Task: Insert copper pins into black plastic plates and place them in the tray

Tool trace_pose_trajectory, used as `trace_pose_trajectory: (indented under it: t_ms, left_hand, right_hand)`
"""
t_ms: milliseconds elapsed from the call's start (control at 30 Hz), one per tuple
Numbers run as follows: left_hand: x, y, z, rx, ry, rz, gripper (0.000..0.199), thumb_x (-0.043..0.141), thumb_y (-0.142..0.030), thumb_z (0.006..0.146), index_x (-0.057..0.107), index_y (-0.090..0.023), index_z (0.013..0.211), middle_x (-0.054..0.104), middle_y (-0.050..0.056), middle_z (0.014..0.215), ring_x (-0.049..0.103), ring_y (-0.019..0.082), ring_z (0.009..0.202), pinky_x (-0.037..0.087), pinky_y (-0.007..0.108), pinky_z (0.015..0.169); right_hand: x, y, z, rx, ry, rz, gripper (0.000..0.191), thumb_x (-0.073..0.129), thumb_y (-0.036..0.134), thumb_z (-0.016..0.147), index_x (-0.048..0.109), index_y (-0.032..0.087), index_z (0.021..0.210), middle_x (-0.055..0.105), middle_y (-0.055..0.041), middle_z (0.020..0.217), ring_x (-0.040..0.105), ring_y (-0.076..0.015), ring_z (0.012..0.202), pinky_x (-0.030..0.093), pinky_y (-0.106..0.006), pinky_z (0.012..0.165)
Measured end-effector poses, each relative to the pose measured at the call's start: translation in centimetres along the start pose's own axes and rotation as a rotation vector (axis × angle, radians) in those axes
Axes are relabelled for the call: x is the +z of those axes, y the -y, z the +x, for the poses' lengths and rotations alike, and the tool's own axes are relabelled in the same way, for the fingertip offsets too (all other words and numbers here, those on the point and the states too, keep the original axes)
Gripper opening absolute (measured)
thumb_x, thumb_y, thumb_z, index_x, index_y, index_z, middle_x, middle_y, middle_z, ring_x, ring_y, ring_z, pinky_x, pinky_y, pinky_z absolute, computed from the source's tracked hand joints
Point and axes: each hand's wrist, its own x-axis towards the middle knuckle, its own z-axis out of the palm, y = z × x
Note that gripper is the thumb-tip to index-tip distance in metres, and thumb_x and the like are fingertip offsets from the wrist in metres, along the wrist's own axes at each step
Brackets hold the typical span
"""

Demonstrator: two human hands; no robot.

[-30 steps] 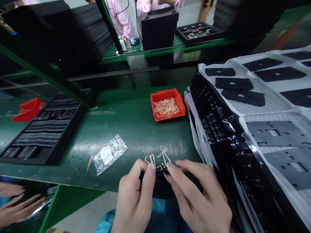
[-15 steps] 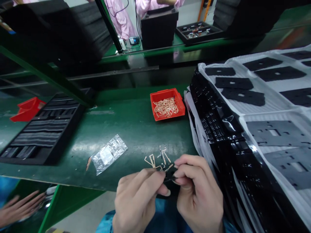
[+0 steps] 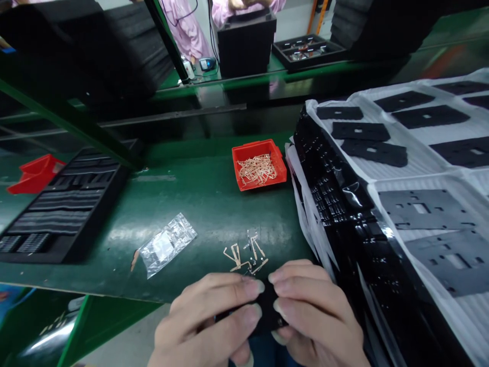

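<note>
Fingers (image 3: 239, 293) of the left hand (image 3: 196, 321) and right hand (image 3: 323, 313) pinch a flat black piece (image 3: 269, 308), bottom middle, near thin bent tan strips (image 3: 260, 266)

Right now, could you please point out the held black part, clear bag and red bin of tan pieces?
Held black part (image 3: 267, 311), head view: exposed middle.
Clear bag (image 3: 173, 241), head view: upper surface.
Red bin (image 3: 250, 151), head view: back wall.

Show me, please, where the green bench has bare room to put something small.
The widest bare patch of green bench lies between the slotted black tray and the central red bin; a smaller one separates the clear bag from the loose tan pieces. It is crowded just beyond the left hand and right hand, where those pieces lie.
</note>
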Motion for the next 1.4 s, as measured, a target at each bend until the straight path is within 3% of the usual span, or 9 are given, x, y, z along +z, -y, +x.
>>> trace_pose_trajectory:
  t_ms: [200,367,533,633,800,867,1033,1200,1400]
  left_hand:
    - [-0.8,-0.3,0.8,0.007,0.111,-0.02,0.023,0.057,-0.032,0.111,0.075,-0.019,0.102,0.084,0.008,0.096,0.081,0.018,0.086,0.071,0.027,0.068]
    - [0.1,-1.1,2.2,-0.08,0.101,0.076,0.013,0.074,-0.037,0.1,0.08,-0.026,0.103,0.084,0.007,0.095,0.082,0.025,0.082,0.072,0.034,0.063]
    - [0.8,-1.7,3.3,-0.113,0.074,0.126,0.014,0.08,-0.037,0.093,0.082,-0.027,0.103,0.084,0.008,0.099,0.082,0.027,0.084,0.073,0.037,0.064]
    - [0.5,-1.6,2.9,-0.119,0.058,0.126,0.011,0.08,-0.033,0.093,0.083,-0.027,0.102,0.084,0.007,0.097,0.082,0.027,0.082,0.073,0.038,0.063]
    - [-0.7,-1.1,1.4,-0.122,0.093,0.109,0.014,0.073,-0.012,0.095,0.08,-0.023,0.101,0.084,0.005,0.099,0.082,0.021,0.077,0.073,0.032,0.066]
    - [-1.7,-0.5,1.4,-0.051,0.151,0.089,0.022,0.069,-0.004,0.094,0.078,-0.019,0.107,0.084,0.007,0.106,0.082,0.021,0.082,0.074,0.031,0.069]
    - [-5.0,0.9,2.4,0.169,0.52,0.138,0.031,0.069,-0.008,0.093,0.078,-0.021,0.119,0.084,0.009,0.118,0.084,0.027,0.099,0.074,0.035,0.081]
    - [-5.9,0.4,2.1,0.184,0.578,0.177,0.036,0.066,-0.003,0.093,0.076,-0.019,0.125,0.083,0.011,0.12,0.081,0.024,0.108,0.072,0.027,0.082]
    - [-5.5,0.2,2.7,0.208,0.576,0.194,0.03,0.067,-0.006,0.094,0.077,-0.019,0.12,0.085,0.01,0.112,0.083,0.024,0.103,0.073,0.029,0.083]
  right_hand:
    - [0.7,0.9,1.6,0.016,-0.116,0.154,0.02,0.064,0.001,0.092,0.071,0.018,0.099,0.075,-0.0038,0.085,0.077,-0.0193,0.076,0.069,-0.033,0.059]
    - [1.8,1.5,1.8,0.043,-0.182,0.148,0.018,0.059,0.003,0.097,0.069,0.016,0.088,0.07,-0.0032,0.08,0.073,-0.0164,0.073,0.064,-0.029,0.057]
    - [1.6,1.6,2.2,0.084,-0.071,0.034,0.024,0.059,-0.002,0.091,0.066,0.02,0.082,0.072,-0.0026,0.082,0.073,-0.0169,0.075,0.065,-0.031,0.063]
    - [1.4,1.5,2.2,0.162,-0.091,0.038,0.028,0.062,-0.006,0.082,0.067,0.021,0.086,0.072,-0.0017,0.082,0.071,-0.0164,0.073,0.065,-0.03,0.062]
    - [2.3,1.6,1.5,0.057,-0.164,-0.043,0.028,0.052,-0.006,0.091,0.066,0.016,0.081,0.064,-0.0038,0.078,0.065,-0.0172,0.077,0.063,-0.032,0.063]
    - [2.6,1.6,1.3,0.102,-0.21,0.051,0.025,0.054,0.001,0.098,0.068,0.017,0.086,0.065,-0.0042,0.083,0.067,-0.017,0.077,0.065,-0.033,0.063]
    - [2.7,1.6,1.3,0.165,-0.256,0.267,0.014,0.067,0.027,0.103,0.069,0.016,0.095,0.069,-0.0039,0.087,0.072,-0.018,0.079,0.068,-0.035,0.066]
    - [2.7,1.7,1.2,0.171,-0.322,0.277,0.02,0.065,0.024,0.104,0.07,0.016,0.087,0.068,-0.0039,0.088,0.072,-0.0178,0.082,0.067,-0.035,0.066]
    - [2.0,1.2,1.5,0.023,-0.2,0.241,0.019,0.058,0.015,0.104,0.072,0.015,0.091,0.07,-0.0059,0.083,0.073,-0.0204,0.078,0.066,-0.037,0.06]
